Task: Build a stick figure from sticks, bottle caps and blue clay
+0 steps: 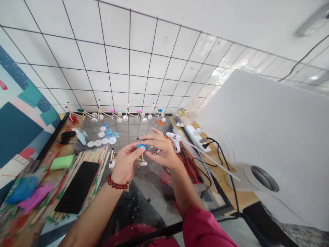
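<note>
My left hand (125, 163) pinches a small blue oval piece (142, 147), probably soft clay, between thumb and fingers. My right hand (162, 149) is beside it, fingers stretched out and apart, its thumb close to the blue piece; whether it touches cannot be made out. Just below and behind the hands is a small stick model partly hidden by them, with a white wheel (143, 164) and another white wheel (111, 164) showing. Along the back edge stand several stick tricycle models (132, 112) with white wheels and coloured oval seats.
White and blue bottle caps (112, 140) lie on the glass table. To the left are wooden chopsticks (102, 157), a black sheet (77, 187) and a green clay packet (62, 162). A white glue gun (174, 138), red-handled pliers (189, 168) and a power strip (197, 139) with cables are on the right.
</note>
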Available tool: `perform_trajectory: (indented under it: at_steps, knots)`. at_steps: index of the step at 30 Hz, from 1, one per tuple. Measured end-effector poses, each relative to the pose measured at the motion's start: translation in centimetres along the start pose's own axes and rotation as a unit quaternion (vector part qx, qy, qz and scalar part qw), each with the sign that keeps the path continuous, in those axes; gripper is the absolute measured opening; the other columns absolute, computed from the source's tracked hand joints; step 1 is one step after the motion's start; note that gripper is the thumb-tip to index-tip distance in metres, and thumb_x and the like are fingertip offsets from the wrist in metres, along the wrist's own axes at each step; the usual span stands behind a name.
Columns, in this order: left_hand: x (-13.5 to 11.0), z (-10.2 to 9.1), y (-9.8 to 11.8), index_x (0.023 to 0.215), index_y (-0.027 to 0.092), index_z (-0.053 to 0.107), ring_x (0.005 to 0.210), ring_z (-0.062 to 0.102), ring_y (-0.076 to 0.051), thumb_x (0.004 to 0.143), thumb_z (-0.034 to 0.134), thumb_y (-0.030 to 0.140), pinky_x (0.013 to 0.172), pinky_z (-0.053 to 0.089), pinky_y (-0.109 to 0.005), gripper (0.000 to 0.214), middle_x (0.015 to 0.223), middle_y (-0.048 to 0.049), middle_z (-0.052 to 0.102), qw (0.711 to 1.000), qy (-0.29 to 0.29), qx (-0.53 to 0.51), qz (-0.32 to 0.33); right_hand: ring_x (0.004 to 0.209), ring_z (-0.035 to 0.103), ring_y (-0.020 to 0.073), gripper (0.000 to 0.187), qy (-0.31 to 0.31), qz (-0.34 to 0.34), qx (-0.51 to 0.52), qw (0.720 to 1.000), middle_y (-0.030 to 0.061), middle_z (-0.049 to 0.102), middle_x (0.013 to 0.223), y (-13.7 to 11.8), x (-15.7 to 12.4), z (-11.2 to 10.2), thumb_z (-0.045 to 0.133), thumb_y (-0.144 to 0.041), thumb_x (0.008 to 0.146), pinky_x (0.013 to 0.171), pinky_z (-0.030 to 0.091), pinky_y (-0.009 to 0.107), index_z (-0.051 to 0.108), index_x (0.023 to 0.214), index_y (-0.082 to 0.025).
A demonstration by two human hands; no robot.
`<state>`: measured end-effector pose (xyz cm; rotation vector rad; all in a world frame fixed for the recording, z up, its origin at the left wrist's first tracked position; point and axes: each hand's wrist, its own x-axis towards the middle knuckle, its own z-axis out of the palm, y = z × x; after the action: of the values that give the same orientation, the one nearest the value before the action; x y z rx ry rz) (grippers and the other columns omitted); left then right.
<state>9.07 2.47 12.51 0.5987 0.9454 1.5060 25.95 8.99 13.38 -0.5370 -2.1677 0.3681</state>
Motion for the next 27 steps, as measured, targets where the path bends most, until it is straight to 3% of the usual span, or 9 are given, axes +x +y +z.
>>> perform_trajectory:
  at_steps: [5, 9, 13, 17, 21, 24, 27]
  knots:
    - [-0.13, 0.06, 0.23, 0.074, 0.017, 0.086, 0.068, 0.067, -0.018, 0.060, 0.107, 0.035, 0.062, 0.054, -0.030, 0.031, 0.076, -0.0069, 0.080, 1.000, -0.021, 0.014, -0.007, 0.121, 0.081, 0.0224, 0.031, -0.026, -0.022, 0.011, 0.999, 0.0083, 0.084, 0.132, -0.03, -0.08, -0.70, 0.072, -0.018, 0.097, 0.136, 0.036, 0.056, 0.078, 0.125, -0.030]
    - [-0.33, 0.18, 0.29, 0.080, 0.018, 0.089, 0.067, 0.066, -0.018, 0.062, 0.106, 0.041, 0.061, 0.054, -0.030, 0.034, 0.077, -0.0057, 0.080, 0.999, -0.033, 0.024, 0.000, 0.123, 0.080, 0.0216, 0.033, -0.038, -0.011, 0.007, 0.999, 0.0083, 0.084, 0.133, 0.01, -0.16, -0.97, 0.071, -0.017, 0.097, 0.136, 0.035, 0.054, 0.078, 0.127, -0.030]
    - [-0.40, 0.18, 0.33, 0.071, 0.019, 0.087, 0.062, 0.062, -0.016, 0.062, 0.107, 0.042, 0.055, 0.050, -0.029, 0.032, 0.073, -0.0046, 0.077, 0.999, -0.030, 0.039, 0.012, 0.121, 0.081, 0.0223, 0.034, -0.042, -0.020, 0.011, 0.999, 0.0078, 0.084, 0.132, 0.06, -0.22, -0.97, 0.073, -0.017, 0.096, 0.135, 0.036, 0.056, 0.078, 0.127, -0.030]
    - [-0.40, 0.13, 0.42, 0.080, 0.017, 0.090, 0.071, 0.068, -0.019, 0.064, 0.106, 0.039, 0.064, 0.056, -0.031, 0.031, 0.082, -0.0066, 0.082, 0.998, -0.042, 0.038, 0.004, 0.119, 0.082, 0.0229, 0.038, -0.038, -0.016, 0.013, 0.999, 0.0036, 0.084, 0.131, 0.04, -0.26, -0.91, 0.075, -0.016, 0.096, 0.134, 0.040, 0.056, 0.080, 0.128, -0.035]
    - [-0.36, 0.01, 0.38, 0.076, 0.016, 0.087, 0.073, 0.070, -0.021, 0.066, 0.106, 0.037, 0.066, 0.056, -0.034, 0.029, 0.082, -0.0066, 0.082, 0.998, -0.040, 0.046, -0.008, 0.118, 0.083, 0.0243, 0.032, -0.045, -0.005, 0.013, 0.999, 0.0044, 0.084, 0.131, -0.09, -0.20, -0.85, 0.076, -0.021, 0.098, 0.134, 0.042, 0.058, 0.081, 0.126, -0.036]
    - [-0.20, -0.02, 0.42, 0.086, 0.017, 0.088, 0.078, 0.073, -0.023, 0.065, 0.106, 0.047, 0.068, 0.058, -0.035, 0.041, 0.088, -0.0077, 0.083, 0.999, -0.035, 0.004, -0.017, 0.118, 0.083, 0.0256, 0.028, -0.026, 0.004, 0.030, 0.999, 0.0064, 0.085, 0.130, 0.04, -0.11, -0.86, 0.079, -0.027, 0.098, 0.132, 0.045, 0.059, 0.081, 0.126, -0.031]
    - [-0.05, 0.03, 0.60, 0.082, 0.019, 0.085, 0.085, 0.076, -0.025, 0.065, 0.104, 0.060, 0.077, 0.063, -0.039, 0.048, 0.092, -0.0078, 0.084, 0.997, -0.036, -0.056, -0.034, 0.118, 0.083, 0.0252, 0.025, 0.008, 0.015, 0.055, 0.998, 0.0062, 0.086, 0.126, 0.44, -0.10, -0.89, 0.083, -0.033, 0.098, 0.129, 0.049, 0.055, 0.081, 0.123, -0.031]
